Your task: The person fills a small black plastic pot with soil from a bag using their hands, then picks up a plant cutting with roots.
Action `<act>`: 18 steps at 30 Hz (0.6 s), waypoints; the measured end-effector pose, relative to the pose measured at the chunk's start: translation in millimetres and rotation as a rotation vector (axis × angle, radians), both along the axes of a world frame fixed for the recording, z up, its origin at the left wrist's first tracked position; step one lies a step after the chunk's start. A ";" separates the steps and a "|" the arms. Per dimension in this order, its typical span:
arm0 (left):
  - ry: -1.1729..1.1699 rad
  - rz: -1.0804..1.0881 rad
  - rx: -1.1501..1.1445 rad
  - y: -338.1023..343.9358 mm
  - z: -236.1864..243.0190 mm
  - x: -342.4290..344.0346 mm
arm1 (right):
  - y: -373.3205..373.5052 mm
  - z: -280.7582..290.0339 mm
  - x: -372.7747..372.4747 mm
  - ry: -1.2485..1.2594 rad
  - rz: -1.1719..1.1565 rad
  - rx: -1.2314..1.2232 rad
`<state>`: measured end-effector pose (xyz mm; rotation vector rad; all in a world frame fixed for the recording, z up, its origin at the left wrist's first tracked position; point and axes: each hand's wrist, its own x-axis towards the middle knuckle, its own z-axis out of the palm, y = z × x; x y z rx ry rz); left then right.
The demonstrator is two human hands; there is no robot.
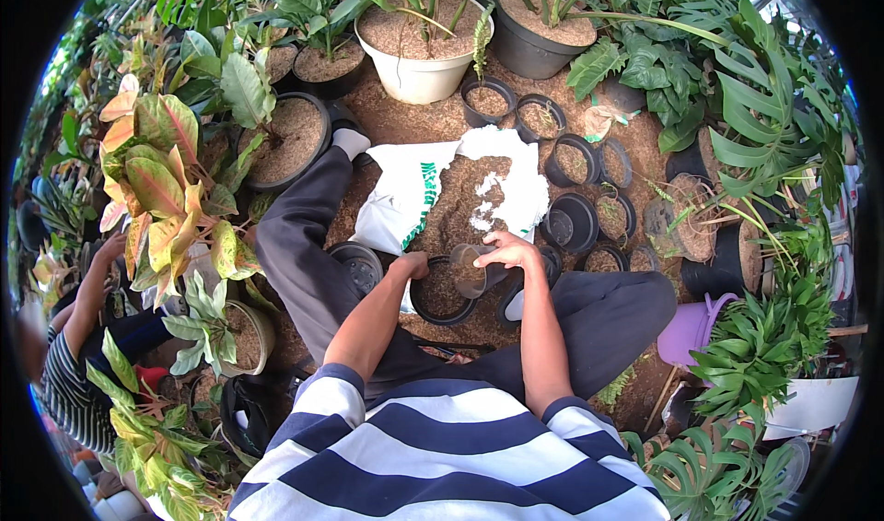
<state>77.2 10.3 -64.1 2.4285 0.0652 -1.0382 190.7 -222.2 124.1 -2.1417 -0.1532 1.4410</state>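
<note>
Black pot (444, 320) is held by the left hand (412, 265), cup (469, 279) by the right hand (509, 251).

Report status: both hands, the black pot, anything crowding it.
Left hand at the rim of the black pot. Right hand gripping translucent cup, at pot's right side. Brown mix inside pot. Empty pot close left, white sack beyond.

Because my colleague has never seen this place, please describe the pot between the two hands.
Find the white sack on the ground. Just below it in the picture, between the person's legs, sits a round black pot, with the left hand at its rim. Unlike the empty pot to its left, it holds brown mix, partly hidden by a translucent cup.
</note>
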 end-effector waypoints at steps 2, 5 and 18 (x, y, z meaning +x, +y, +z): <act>0.012 -0.010 0.012 -0.5 0.0 0.5 | 0.5 3.0 -0.8 0.002 -0.013 0.004; 0.025 0.031 0.015 -3.7 2.4 0.1 | 2.1 7.7 -1.6 -0.004 -0.003 -0.008; 0.016 0.018 -0.021 -0.6 6.2 0.2 | -0.8 -13.0 0.4 -0.083 -0.313 0.094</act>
